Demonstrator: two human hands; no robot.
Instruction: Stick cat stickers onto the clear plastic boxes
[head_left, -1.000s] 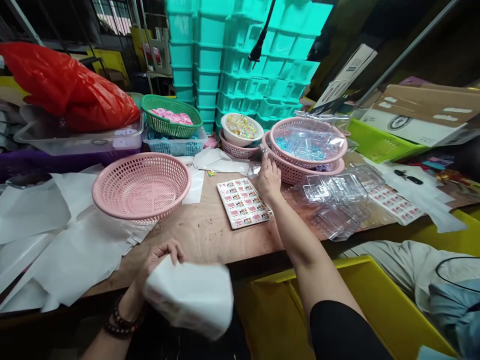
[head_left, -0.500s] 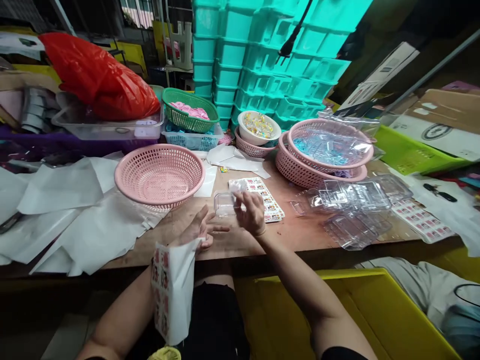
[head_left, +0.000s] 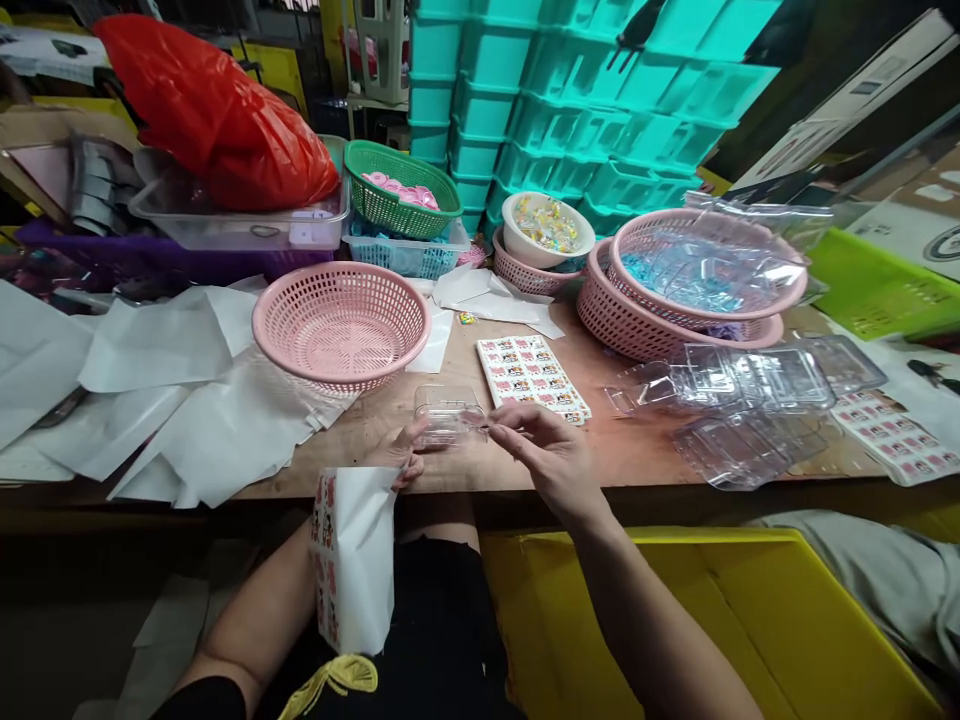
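Observation:
A small clear plastic box (head_left: 448,415) is at the table's front edge, between my hands. My left hand (head_left: 399,452) grips its left end, the thumb up along the side. A sheet of printed stickers (head_left: 354,560) with white backing hangs over my left wrist, hiding part of that hand. At the right end of the box, my right hand (head_left: 551,455) pinches thumb and forefinger together on its edge. Just behind it lies a stack of sticker sheets (head_left: 532,375) with small cartoon prints.
A pink basket (head_left: 341,370) stands behind left, by loose white backing papers (head_left: 225,420). To the right are clear plastic boxes (head_left: 750,390) and stacked pink baskets (head_left: 615,325). A white bowl (head_left: 517,245) and turquoise crates (head_left: 480,120) stand at the back.
My left fingers, spread before, have closed on the clear box. My right hand has come down from above the sticker stack to the box's right end. The view has shifted slightly.

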